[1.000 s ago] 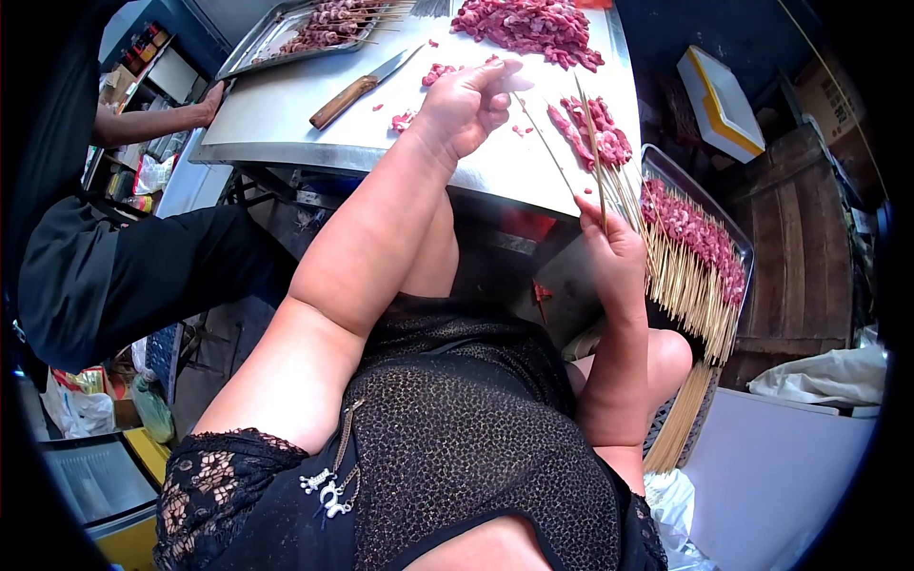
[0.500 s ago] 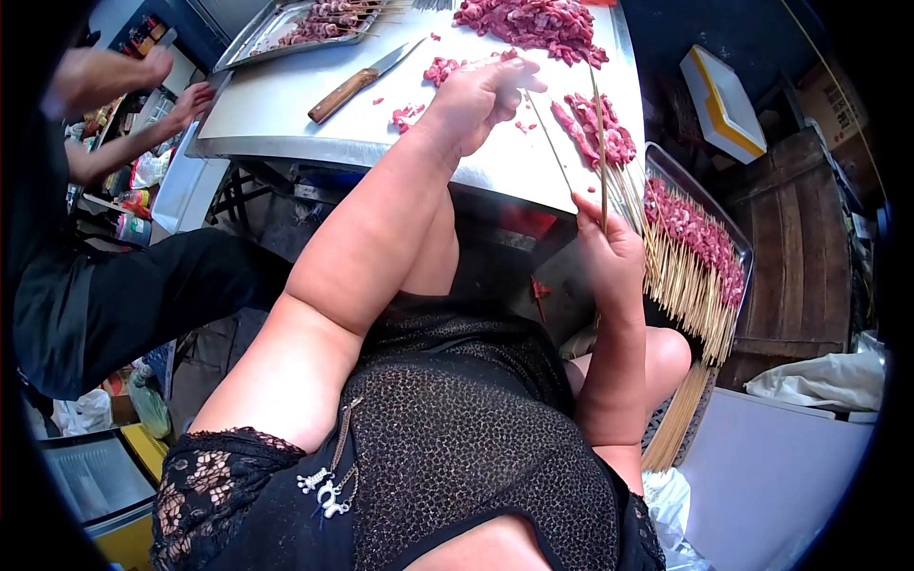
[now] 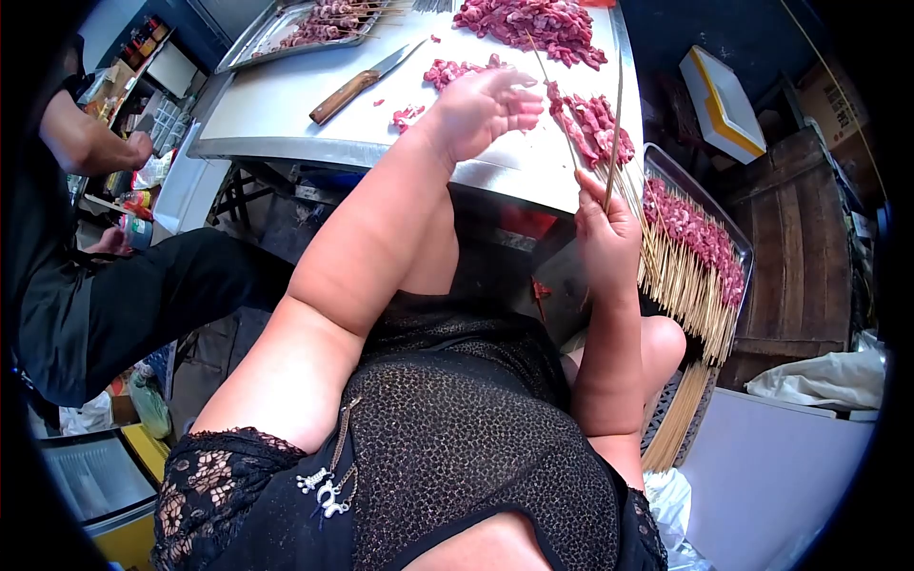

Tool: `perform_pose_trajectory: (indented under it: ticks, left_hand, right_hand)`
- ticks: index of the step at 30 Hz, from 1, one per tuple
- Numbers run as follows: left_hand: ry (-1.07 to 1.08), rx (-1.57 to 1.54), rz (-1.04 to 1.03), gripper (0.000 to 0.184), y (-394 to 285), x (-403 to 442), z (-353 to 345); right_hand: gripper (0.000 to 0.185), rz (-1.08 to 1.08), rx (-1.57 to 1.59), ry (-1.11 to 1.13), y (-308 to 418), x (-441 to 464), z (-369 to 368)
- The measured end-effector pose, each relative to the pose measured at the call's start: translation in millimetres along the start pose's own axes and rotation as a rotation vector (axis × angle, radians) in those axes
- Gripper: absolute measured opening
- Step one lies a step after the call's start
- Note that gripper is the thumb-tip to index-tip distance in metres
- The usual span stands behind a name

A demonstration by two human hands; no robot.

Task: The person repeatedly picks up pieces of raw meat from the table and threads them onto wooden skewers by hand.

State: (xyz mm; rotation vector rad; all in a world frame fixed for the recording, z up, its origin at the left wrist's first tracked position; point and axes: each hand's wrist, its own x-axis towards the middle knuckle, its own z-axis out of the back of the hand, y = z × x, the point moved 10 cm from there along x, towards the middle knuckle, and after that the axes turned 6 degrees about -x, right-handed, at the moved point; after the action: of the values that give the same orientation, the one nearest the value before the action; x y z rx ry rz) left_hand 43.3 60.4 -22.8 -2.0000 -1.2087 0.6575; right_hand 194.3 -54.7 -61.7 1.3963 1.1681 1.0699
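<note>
My left hand point(image 3: 487, 112) is over the metal-topped table point(image 3: 276, 114), fingers spread and nothing visible in it. Closed around thin wooden skewers point(image 3: 614, 133) is my right hand point(image 3: 609, 228), at the table's front right edge. One held skewer leans up to the left, and a strip of red meat point(image 3: 556, 97) shows along it. Threaded meat point(image 3: 600, 124) lies behind the held skewers. Small meat pieces point(image 3: 447, 72) are just beyond my left hand, with a larger meat pile point(image 3: 538, 29) further back.
A wood-handled knife point(image 3: 345, 95) lies left of my left hand. Behind it is a tray point(image 3: 252, 59) of skewers. On the right stand a tray of meat skewers point(image 3: 695, 238) and a bundle of bare sticks point(image 3: 681, 419). Another person point(image 3: 124, 295) is at the left.
My left hand has opened and its fingers have spread. The held skewers have shifted right, with meat now showing along one. The other person's hands have moved away from the table edge.
</note>
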Motion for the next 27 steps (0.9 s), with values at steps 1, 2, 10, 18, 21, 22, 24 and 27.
perform_pose_trajectory:
  ticks: [1, 2, 10, 18, 21, 22, 24, 27]
  left_hand:
    - [-0.006, -0.046, -0.039, 0.032, -6.5, 2.2, 5.8]
    - [-0.014, -0.091, -0.079, 0.031, -11.3, 4.3, 11.3]
    - [-0.108, -0.15, -0.307, 0.024, -36.3, 4.8, 22.2]
    - [-0.107, -0.149, -0.332, 0.024, -40.1, -1.6, 16.9]
    - [-0.093, -0.108, -0.314, 0.025, -39.1, -2.3, 16.3]
    - [-0.083, -0.062, -0.299, 0.025, -38.1, -2.4, 14.5]
    - [-0.074, -0.018, -0.283, 0.025, -36.4, -4.0, 11.8]
    - [-0.05, -0.024, -0.253, 0.025, -33.0, -4.6, 8.9]
  right_hand:
    - [0.024, 0.001, 0.001, 0.0, -0.3, -0.6, 1.1]
    - [0.024, -0.005, -0.021, 0.01, -1.4, -1.6, 2.5]
    - [0.023, -0.061, -0.153, 0.064, -4.2, -19.5, 9.7]
    - [0.023, -0.052, -0.223, 0.037, -7.8, -24.0, 14.3]
    - [0.022, -0.051, -0.268, 0.041, -4.5, -24.5, 15.3]
    - [0.022, -0.057, -0.275, 0.055, -4.8, -24.3, 15.7]
    - [0.022, -0.063, -0.283, 0.068, -6.0, -24.0, 17.3]
    - [0.022, -0.073, -0.257, 0.07, -9.8, -21.8, 18.6]
